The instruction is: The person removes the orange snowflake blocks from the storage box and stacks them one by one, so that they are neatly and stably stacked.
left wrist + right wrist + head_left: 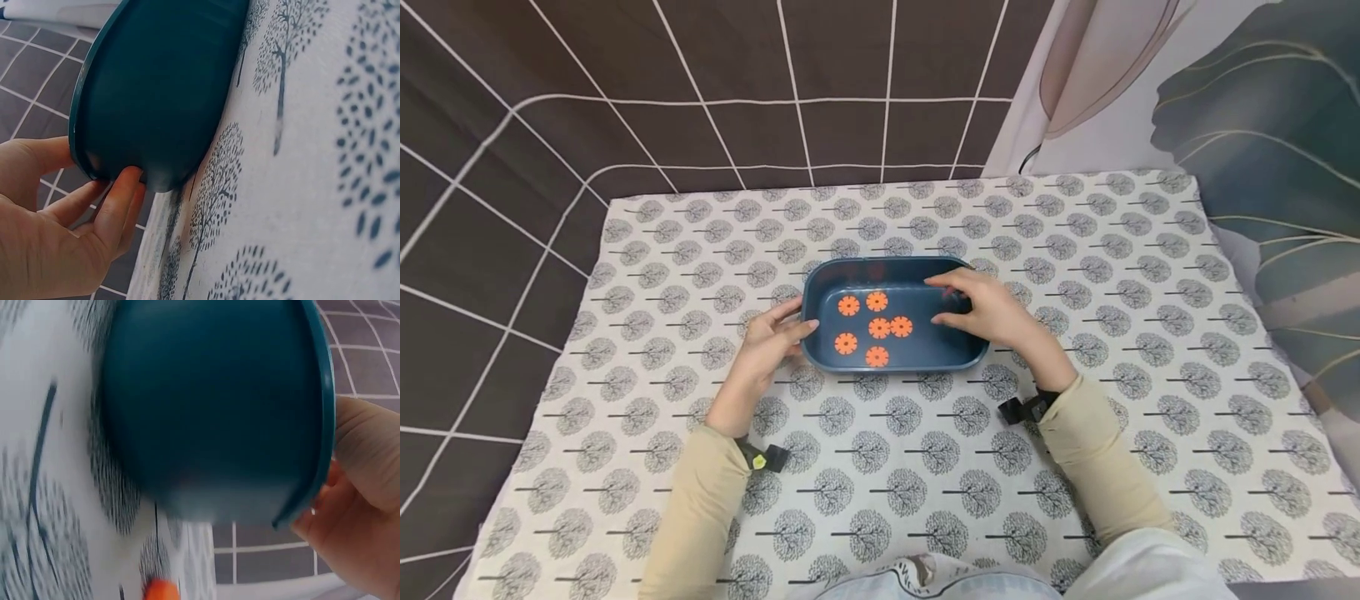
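A dark blue oval-cornered plastic tub (925, 345) sits on the cloth in the head view. Several orange discs with notched edges, one of them a disc (877, 357) near the front wall, lie on its floor, mostly toward the left. My left hand (766, 343) pinches the tub's left end, thumb over the rim and fingers against the outside wall (156, 94). Over the tub's right end is my right hand (988, 310), thumb and fingers apart with nothing visible between them. The right wrist view shows this hand (365, 500) behind the rim, partly hidden.
A white cloth (865, 492) printed with grey trees covers the table. Dark fabric with white grid lines (715, 67) hangs behind, and a patterned curtain (1262, 167) at right. A blurred orange spot (161, 590) shows low in the right wrist view; I cannot tell what it is.
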A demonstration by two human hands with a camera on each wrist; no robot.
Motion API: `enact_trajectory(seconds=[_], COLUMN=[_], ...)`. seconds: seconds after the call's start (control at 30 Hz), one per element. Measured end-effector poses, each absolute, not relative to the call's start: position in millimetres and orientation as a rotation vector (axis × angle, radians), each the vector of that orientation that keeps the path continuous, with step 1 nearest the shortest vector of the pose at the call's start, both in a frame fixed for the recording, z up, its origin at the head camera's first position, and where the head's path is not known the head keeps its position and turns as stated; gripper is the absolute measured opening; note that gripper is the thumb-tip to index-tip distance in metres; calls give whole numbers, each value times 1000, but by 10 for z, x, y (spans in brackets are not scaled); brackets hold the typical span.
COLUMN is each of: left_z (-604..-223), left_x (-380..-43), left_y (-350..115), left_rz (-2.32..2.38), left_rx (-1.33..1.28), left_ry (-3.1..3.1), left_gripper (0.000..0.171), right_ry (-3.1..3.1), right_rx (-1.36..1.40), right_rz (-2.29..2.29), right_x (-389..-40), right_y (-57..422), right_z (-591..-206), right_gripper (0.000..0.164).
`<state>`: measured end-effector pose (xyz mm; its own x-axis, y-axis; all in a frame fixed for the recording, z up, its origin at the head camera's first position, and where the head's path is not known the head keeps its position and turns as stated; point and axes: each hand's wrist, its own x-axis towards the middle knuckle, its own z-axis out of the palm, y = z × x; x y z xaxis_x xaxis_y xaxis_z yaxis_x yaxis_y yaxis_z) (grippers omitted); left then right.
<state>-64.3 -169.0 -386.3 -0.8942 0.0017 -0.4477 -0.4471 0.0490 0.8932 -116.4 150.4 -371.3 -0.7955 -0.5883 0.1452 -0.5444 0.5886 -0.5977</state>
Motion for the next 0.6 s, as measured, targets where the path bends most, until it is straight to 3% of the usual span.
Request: enact_trajectory(seconds=[0.6], left_z=[-3877], left_x=[-636], left_y=[-1683], left_rz=[1935], left_rx=[-443], left_ry=[1996], left_gripper=[62], right_ry=[2684], right_rx=[-953], right_rz=[-617], right_x=[-1165], right_y=[1113], right_z=[-3841], right_gripper=[62])
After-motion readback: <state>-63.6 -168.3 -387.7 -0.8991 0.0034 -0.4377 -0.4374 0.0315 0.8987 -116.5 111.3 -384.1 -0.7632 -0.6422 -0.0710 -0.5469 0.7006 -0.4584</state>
